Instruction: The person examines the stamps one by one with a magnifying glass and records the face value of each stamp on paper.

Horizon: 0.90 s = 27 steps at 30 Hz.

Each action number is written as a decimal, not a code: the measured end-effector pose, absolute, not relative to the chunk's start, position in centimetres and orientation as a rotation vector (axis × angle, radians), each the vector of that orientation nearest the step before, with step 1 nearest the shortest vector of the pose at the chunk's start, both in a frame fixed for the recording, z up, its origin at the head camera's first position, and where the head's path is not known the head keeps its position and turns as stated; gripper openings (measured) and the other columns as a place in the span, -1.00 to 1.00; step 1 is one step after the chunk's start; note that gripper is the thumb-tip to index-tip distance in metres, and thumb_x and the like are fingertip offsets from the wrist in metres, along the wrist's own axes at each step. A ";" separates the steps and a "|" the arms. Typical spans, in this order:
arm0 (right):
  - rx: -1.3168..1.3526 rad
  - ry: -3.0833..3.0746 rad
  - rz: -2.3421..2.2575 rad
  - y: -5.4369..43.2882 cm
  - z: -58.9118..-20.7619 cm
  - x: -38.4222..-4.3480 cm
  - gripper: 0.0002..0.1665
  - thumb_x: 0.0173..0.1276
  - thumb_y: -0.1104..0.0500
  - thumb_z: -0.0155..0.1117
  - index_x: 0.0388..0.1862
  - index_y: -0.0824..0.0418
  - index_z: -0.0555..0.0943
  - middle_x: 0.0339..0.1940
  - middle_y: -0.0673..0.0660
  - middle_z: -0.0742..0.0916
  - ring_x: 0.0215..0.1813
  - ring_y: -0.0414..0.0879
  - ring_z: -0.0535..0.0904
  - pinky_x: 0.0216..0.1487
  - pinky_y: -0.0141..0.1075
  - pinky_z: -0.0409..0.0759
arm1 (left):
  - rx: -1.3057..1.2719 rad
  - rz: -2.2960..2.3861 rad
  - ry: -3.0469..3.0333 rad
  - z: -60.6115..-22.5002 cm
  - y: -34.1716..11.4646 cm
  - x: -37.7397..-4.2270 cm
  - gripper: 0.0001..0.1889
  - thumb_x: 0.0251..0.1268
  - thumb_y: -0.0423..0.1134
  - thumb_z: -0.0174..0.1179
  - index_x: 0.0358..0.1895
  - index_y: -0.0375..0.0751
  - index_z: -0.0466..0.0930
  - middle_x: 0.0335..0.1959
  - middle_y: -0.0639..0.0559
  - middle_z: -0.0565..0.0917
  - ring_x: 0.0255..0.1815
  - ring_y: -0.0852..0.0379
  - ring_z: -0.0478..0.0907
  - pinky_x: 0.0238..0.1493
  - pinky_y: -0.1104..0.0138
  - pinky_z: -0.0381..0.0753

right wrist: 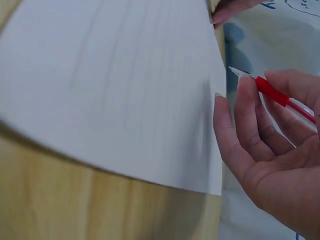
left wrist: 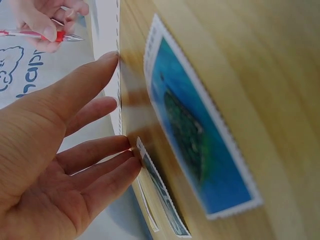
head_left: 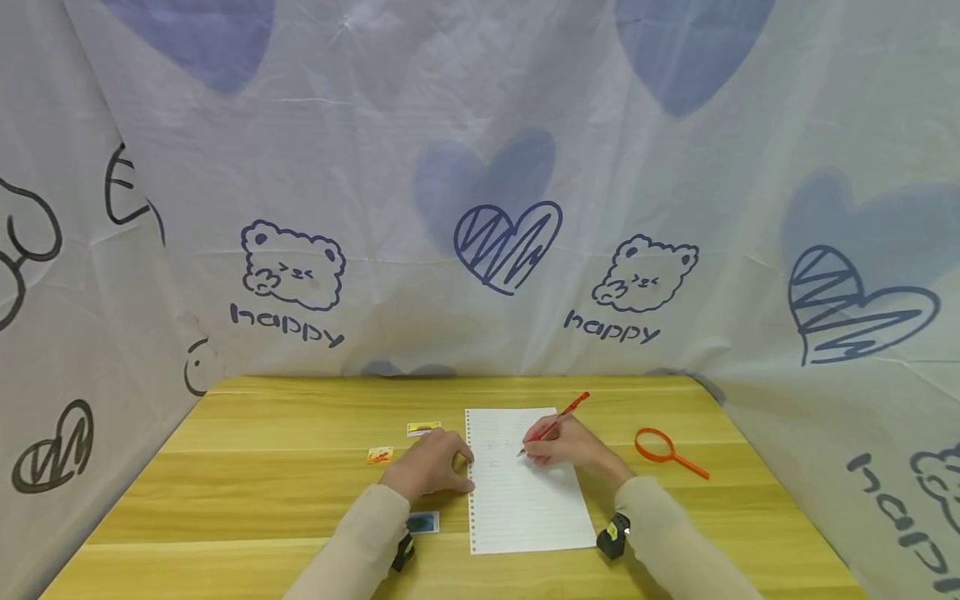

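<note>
A lined sheet of paper (head_left: pixel 528 517) with punched holes down its left side lies on the table, with faint writing in its upper part. My right hand (head_left: pixel 564 442) pinches a red pen (head_left: pixel 577 402) between thumb and fingers, its tip close over the sheet. In the right wrist view the pen's red grip (right wrist: pixel 272 91) and bare metal tip show. Fingertips of my left hand (head_left: pixel 430 465) rest at the paper's holed edge, thumb and fingers spread apart. Beside that hand lies a blue postage stamp (left wrist: pixel 200 145) with a dark green shape on it.
Two more stamps, one yellow-edged (head_left: pixel 424 429) and one orange-yellow (head_left: pixel 380 455), lie beyond my left hand. An orange magnifying glass (head_left: pixel 692 466) lies right of my right hand. Printed cloth (head_left: pixel 390 292) hangs behind the wooden table (head_left: pixel 247 500) and along its sides.
</note>
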State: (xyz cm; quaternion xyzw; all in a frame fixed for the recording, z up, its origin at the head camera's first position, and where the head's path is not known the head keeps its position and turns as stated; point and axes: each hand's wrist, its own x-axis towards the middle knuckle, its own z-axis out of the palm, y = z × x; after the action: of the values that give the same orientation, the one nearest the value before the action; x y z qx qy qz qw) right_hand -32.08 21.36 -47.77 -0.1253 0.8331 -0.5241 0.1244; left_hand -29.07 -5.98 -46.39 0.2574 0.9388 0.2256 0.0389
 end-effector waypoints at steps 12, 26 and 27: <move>-0.349 2.493 -1.508 19.7 -48.8 -31.9 -0.77 0.34 0.22 0.46 -0.12 0.37 0.75 -0.34 0.11 0.83 -0.36 -0.20 0.69 -0.22 -0.29 0.76 | 0.786 0.667 2.887 -46.4 -6.0 -29.2 -0.61 0.03 -0.15 0.61 -0.06 -0.22 0.82 0.01 -0.08 0.81 -0.31 0.16 0.44 -0.16 0.25 0.55; -0.225 2.597 -1.396 18.7 -48.4 -31.5 -0.85 0.32 0.19 0.48 -0.21 0.26 0.76 -0.40 0.04 0.79 -0.36 -0.17 0.66 -0.25 -0.31 0.73 | 0.750 0.674 2.883 -46.4 -6.0 -29.1 -0.61 0.03 -0.14 0.62 -0.06 -0.20 0.82 0.04 -0.08 0.80 -0.14 0.12 0.57 0.05 0.11 0.65; -0.236 2.597 -1.383 18.8 -48.4 -31.6 -0.85 0.32 0.19 0.48 -0.22 0.27 0.76 -0.41 0.04 0.79 -0.36 -0.17 0.66 -0.25 -0.30 0.73 | 0.752 0.673 2.883 -46.4 -6.0 -29.1 -0.61 0.03 -0.13 0.62 -0.06 -0.20 0.82 0.04 -0.08 0.80 -0.15 0.12 0.57 0.05 0.12 0.65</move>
State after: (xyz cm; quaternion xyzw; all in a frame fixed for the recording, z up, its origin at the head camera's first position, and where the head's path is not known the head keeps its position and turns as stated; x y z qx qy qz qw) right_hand -31.55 18.75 -48.40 -0.0797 0.8759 -0.4663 0.0946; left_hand -29.07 -5.99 -46.39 0.2459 0.9430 0.2201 0.0435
